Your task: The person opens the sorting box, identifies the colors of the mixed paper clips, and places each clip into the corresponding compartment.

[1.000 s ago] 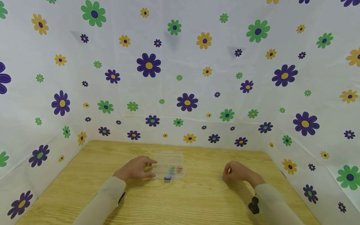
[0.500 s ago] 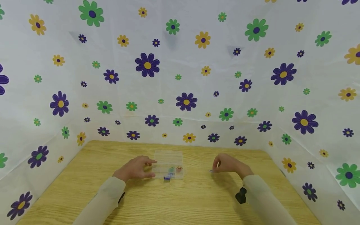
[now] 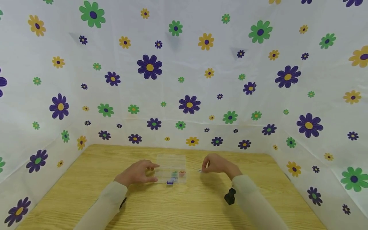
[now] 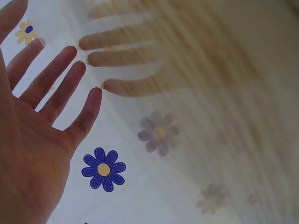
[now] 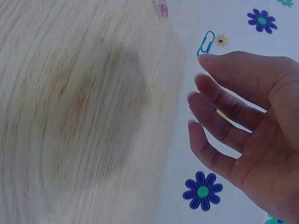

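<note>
A clear plastic compartment box (image 3: 171,160) stands on the table with its lid raised at the back. Small green pieces (image 3: 174,174), red pieces (image 3: 182,173) and blue ones lie in its right-hand compartments. At the box's left side is my left hand (image 3: 135,174), its thumb and index finger extended along the edge. The left wrist view shows the other fingers (image 4: 70,84) straight. To the right of the box, my right hand (image 3: 218,164) pinches a blue paper clip (image 5: 206,43) between thumb and index finger, just above the table.
A blue latch (image 3: 170,183) sticks out at the box's front. The wooden table (image 3: 172,210) is bordered by a white flowered cloth (image 3: 169,89) at the back and both sides.
My right hand has moved left across the table with the paper clip, coming close to the box. My left hand and the box have stayed in place.
</note>
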`<state>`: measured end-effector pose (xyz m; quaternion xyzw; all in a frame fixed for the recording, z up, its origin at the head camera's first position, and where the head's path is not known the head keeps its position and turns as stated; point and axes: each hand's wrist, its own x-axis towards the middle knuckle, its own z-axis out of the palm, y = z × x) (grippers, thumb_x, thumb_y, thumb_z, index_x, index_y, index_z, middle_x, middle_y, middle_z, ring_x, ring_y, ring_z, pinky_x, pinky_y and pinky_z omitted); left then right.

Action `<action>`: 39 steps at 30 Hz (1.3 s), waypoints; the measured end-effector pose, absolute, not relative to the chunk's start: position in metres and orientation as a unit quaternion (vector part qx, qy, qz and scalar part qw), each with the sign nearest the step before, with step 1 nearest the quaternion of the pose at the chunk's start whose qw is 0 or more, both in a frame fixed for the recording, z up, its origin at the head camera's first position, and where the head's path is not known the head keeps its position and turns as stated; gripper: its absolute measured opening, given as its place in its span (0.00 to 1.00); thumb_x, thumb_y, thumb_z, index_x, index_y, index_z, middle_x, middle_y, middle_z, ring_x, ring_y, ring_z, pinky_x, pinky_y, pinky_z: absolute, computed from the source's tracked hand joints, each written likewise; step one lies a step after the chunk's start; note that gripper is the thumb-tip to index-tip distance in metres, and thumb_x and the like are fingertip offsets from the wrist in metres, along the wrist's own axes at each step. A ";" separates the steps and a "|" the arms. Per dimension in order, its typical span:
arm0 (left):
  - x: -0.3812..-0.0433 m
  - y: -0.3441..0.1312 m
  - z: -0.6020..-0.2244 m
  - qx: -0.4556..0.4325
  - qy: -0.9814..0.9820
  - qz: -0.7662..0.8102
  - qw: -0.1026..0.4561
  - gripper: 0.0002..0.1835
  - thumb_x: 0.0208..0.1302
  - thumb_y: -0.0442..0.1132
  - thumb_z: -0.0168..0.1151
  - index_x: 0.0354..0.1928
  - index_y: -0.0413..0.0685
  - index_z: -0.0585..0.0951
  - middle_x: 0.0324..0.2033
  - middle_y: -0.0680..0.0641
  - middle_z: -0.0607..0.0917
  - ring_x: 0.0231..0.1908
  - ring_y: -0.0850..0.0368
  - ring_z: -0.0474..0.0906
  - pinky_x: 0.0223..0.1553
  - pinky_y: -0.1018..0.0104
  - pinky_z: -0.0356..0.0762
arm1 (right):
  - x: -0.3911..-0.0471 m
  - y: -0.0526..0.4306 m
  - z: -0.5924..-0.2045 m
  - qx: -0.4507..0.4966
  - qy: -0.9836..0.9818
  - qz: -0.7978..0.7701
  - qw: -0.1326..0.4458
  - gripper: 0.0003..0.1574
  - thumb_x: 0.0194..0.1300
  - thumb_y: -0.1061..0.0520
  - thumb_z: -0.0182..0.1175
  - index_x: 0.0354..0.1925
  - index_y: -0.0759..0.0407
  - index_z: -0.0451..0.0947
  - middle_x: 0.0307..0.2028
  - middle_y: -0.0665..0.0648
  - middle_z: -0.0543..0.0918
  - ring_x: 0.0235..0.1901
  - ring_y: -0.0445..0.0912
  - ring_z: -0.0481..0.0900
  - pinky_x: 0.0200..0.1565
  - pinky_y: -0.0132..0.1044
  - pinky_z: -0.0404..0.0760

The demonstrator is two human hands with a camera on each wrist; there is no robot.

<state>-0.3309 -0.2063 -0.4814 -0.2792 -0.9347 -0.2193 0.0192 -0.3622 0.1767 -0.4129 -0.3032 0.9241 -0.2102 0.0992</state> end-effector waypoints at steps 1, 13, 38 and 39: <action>-0.331 -0.207 -0.481 -0.278 -0.935 -0.218 0.018 0.37 0.59 0.64 0.72 0.64 0.49 0.82 0.45 0.49 0.86 0.46 0.53 0.81 0.53 0.49 0.81 | -0.363 0.173 -0.413 -0.306 0.924 -0.210 0.097 0.06 0.62 0.57 0.71 0.28 0.57 0.88 0.33 0.50 0.88 0.29 0.39 0.78 0.35 0.31 0.78; -0.332 -0.210 -0.478 -0.292 -0.933 -0.208 0.026 0.36 0.61 0.62 0.72 0.64 0.47 0.82 0.46 0.48 0.86 0.46 0.52 0.81 0.50 0.50 0.81 | -0.358 0.129 -0.417 -0.334 0.917 -0.207 0.072 0.06 0.62 0.60 0.70 0.28 0.59 0.88 0.35 0.54 0.88 0.27 0.37 0.77 0.33 0.29 0.77; -0.335 -0.209 -0.487 -0.289 -0.932 -0.217 0.020 0.35 0.61 0.63 0.71 0.65 0.50 0.82 0.48 0.50 0.87 0.48 0.52 0.82 0.51 0.49 0.81 | -0.353 0.083 -0.425 -0.325 0.922 -0.196 0.077 0.05 0.62 0.59 0.71 0.28 0.57 0.88 0.33 0.52 0.88 0.34 0.42 0.76 0.42 0.37 0.78; -0.336 -0.208 -0.487 -0.289 -0.932 -0.217 0.021 0.35 0.61 0.63 0.71 0.65 0.50 0.82 0.48 0.49 0.87 0.48 0.52 0.82 0.51 0.48 0.81 | -0.353 0.082 -0.426 -0.326 0.922 -0.193 0.077 0.05 0.62 0.60 0.71 0.28 0.57 0.88 0.33 0.52 0.88 0.34 0.42 0.76 0.42 0.37 0.78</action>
